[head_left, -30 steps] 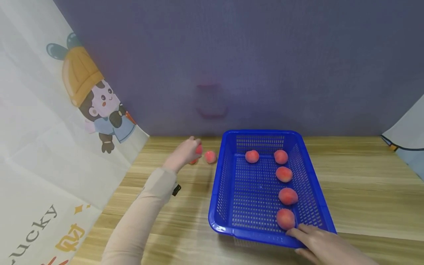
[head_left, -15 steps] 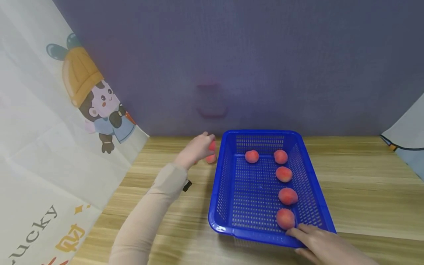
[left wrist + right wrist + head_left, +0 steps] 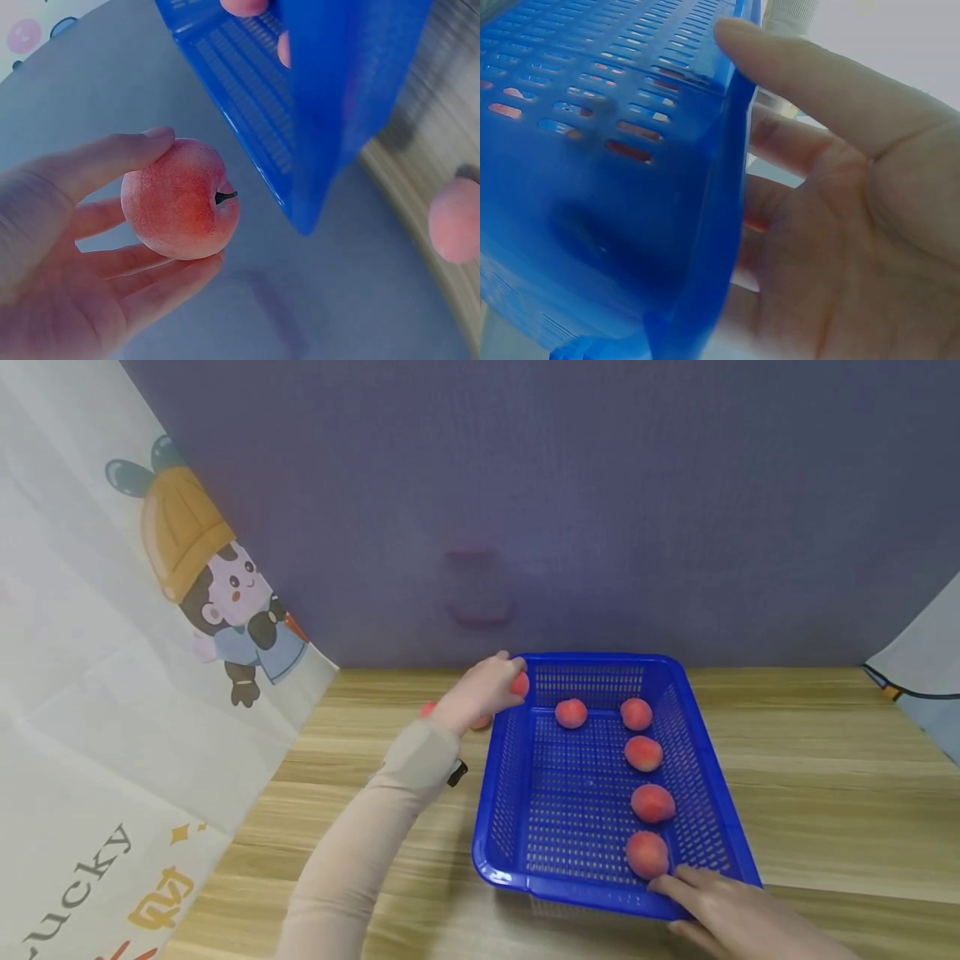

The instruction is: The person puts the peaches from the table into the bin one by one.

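Hanging from the left hand (image 3: 486, 687), a peach (image 3: 180, 199) sits by the far left corner of the blue basket (image 3: 517, 883), seen from where I stand over the rim. From the left wrist I can tell it is apart from the plastic, its short dark stem turned toward the basket. That hand is partly closed, its thumb on one side of the fruit and its fingers bent round the other. The right hand (image 3: 720, 906) has the basket's near right corner, the rim caught between thumb and fingers, with a peach (image 3: 647, 855) just beside the fingertips inside. Three more peaches (image 3: 653, 803) run in a line from that one along the right side to the far end, and a lone peach (image 3: 572, 713) lies at the far left, well apart from the near ones. Outside the basket, left of it, two peaches (image 3: 482, 722) lie on the wood-grain surface (image 3: 825, 793), both partly hidden by the left arm (image 3: 375, 835) in its pale sleeve. A grey-blue panel (image 3: 600, 510) stands behind everything. To the left there's a white sheet (image 3: 75, 635) printed with a cartoon child (image 3: 236, 585) in an orange hat, and at the far right a black cable (image 3: 930, 697) crosses the edge.
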`<action>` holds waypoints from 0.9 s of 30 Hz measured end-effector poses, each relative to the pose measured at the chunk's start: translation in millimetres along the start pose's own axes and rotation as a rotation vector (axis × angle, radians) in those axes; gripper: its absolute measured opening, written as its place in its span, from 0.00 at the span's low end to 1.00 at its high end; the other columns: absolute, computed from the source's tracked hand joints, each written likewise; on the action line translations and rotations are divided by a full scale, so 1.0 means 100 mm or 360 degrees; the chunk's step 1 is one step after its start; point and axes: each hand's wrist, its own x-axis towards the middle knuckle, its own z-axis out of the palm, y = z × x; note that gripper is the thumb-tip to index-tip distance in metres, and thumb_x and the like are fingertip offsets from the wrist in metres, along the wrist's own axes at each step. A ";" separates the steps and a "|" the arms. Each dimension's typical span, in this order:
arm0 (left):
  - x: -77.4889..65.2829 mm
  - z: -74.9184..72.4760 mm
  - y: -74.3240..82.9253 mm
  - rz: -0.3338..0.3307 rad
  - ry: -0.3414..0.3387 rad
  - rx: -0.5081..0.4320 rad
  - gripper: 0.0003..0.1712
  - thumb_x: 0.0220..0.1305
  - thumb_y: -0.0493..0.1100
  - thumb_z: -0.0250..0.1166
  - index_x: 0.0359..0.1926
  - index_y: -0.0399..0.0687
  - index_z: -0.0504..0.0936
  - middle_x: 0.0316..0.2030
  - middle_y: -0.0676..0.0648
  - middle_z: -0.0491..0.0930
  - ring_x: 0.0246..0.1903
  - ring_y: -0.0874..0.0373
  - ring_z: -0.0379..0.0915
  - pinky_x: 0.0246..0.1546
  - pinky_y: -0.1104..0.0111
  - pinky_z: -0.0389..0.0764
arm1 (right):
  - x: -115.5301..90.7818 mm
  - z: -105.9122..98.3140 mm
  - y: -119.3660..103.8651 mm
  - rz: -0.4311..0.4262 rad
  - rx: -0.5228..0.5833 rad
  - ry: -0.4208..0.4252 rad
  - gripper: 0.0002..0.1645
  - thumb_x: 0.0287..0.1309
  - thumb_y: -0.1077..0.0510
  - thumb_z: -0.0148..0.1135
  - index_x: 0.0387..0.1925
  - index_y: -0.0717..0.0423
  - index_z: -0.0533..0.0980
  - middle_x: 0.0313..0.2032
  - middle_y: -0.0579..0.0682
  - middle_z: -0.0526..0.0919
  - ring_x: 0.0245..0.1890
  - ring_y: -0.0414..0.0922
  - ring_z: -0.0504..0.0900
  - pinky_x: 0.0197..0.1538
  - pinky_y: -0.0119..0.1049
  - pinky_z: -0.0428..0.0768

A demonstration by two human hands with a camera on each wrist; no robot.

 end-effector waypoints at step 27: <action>0.33 0.19 0.55 0.0013 -0.0260 0.0028 0.26 0.55 0.45 0.61 0.55 0.44 0.70 0.53 0.47 0.72 0.60 0.52 0.56 0.56 0.66 0.64 | 0.01 -0.01 0.02 0.0011 0.0045 -0.0041 0.18 0.53 0.48 0.57 0.44 0.50 0.72 0.33 0.38 0.74 0.30 0.34 0.73 0.29 0.38 0.77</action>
